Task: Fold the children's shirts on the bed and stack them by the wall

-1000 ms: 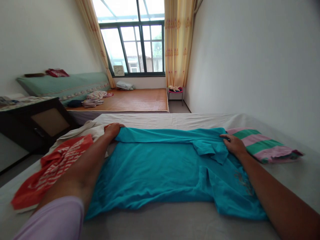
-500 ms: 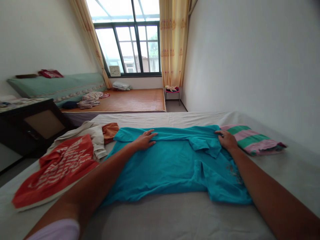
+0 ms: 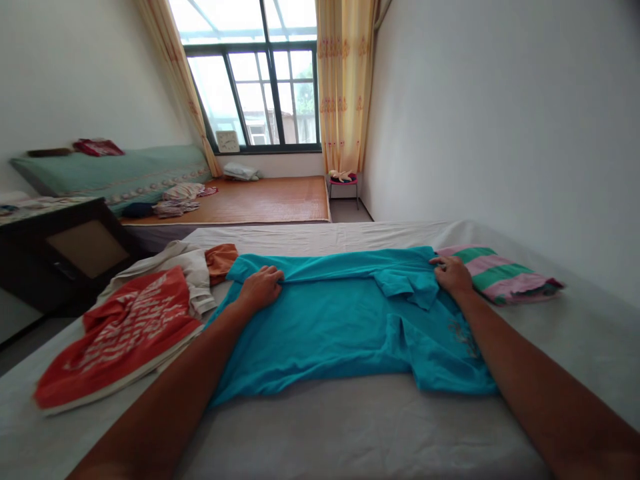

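Note:
A teal shirt (image 3: 340,327) lies spread across the grey bed sheet (image 3: 330,433), its far edge folded over toward me. My left hand (image 3: 261,288) rests on that folded edge near the left end, fingers curled into the cloth. At the right end, by the collar, my right hand (image 3: 453,273) has its fingers closed on the shirt's edge. Both forearms reach out over the bed.
A red and white garment (image 3: 120,333) lies at the left on a cream one (image 3: 175,263). A folded pink and green striped cloth (image 3: 500,280) sits by the right wall. A dark cabinet (image 3: 65,247) stands left of the bed; another bed (image 3: 260,200) lies under the window.
My left hand has slid left along the folded edge and its fingers have curled from flat. The right hand stays at the collar end.

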Demonstrator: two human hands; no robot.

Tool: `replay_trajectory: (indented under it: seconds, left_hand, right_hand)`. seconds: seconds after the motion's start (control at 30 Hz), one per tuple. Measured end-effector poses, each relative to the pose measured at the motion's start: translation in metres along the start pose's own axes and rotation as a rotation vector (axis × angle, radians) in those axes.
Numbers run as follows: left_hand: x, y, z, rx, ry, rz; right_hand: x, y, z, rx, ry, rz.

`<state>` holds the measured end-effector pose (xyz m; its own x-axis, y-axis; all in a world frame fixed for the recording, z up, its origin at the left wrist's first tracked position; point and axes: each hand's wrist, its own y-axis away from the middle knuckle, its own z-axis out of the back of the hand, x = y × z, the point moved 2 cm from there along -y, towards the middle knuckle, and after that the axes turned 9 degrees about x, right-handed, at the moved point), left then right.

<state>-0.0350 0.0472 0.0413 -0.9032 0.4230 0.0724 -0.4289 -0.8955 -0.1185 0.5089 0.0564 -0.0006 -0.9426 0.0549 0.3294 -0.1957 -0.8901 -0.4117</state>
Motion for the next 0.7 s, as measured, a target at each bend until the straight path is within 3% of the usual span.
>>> replay_trajectory:
  seconds: [0.13, 0.27, 0.33, 0.53, 0.63, 0.7]
  left_hand:
    - [0.01, -0.01, -0.01, -0.068, 0.095, 0.052]
    - [0.027, -0.021, -0.023, 0.013, 0.078, 0.152]
    - [0.035, -0.023, -0.031, 0.088, 0.085, 0.206]
    - [0.052, -0.023, -0.048, 0.173, 0.118, 0.31]
    - [0.053, -0.023, -0.05, 0.181, 0.134, 0.355]
    - [0.051, -0.023, -0.05, 0.174, 0.135, 0.374]
  right_hand:
    - [0.026, -0.006, 0.016, -0.128, 0.031, 0.141]
    - [0.068, -0.028, 0.011, 0.059, 0.045, 0.287]
    - [0.08, -0.041, 0.001, 0.153, 0.115, 0.284]
    - [0.058, -0.067, -0.024, 0.421, 0.348, 0.079]
    - [0.056, -0.069, -0.026, 0.374, 0.367, 0.001]
    - [0.071, -0.065, -0.026, 0.277, 0.362, 0.082]
